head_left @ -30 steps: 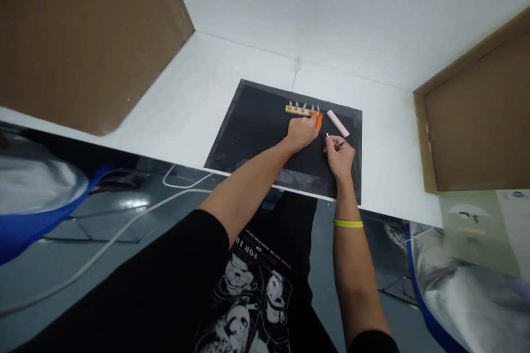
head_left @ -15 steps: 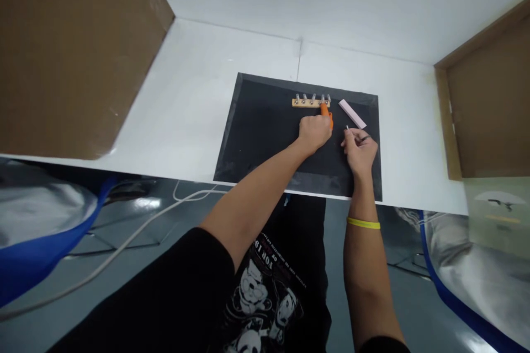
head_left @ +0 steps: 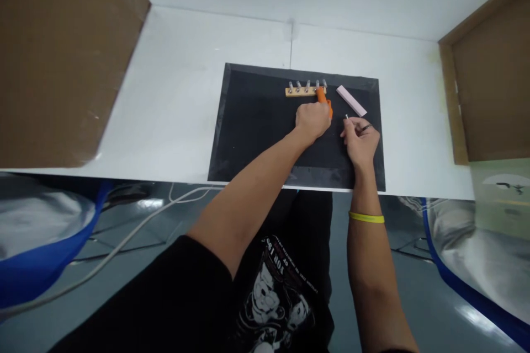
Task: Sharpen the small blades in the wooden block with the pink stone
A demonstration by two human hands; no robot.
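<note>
A small wooden strip [head_left: 300,92] with several metal bolts standing in it lies at the far side of a black mat [head_left: 256,121]. My left hand [head_left: 312,119] is closed around an orange-handled tool [head_left: 324,100], whose tip reaches the strip's right end. My right hand [head_left: 360,140] rests on the mat to the right, fingers pinched on a small metal piece [head_left: 346,117] with a thin dark piece sticking out on the other side. A pale pink bar [head_left: 351,101] lies just beyond that hand.
The mat sits on a white table [head_left: 178,105] boxed in by brown cardboard panels on the left [head_left: 62,55] and right [head_left: 492,71]. A white cable [head_left: 136,226] hangs below the table edge. Blue-edged bags [head_left: 37,242] flank my legs.
The view has shifted, so the mat sits higher in the picture. Both hands keep their grips and stay in about the same places beside the strip.
</note>
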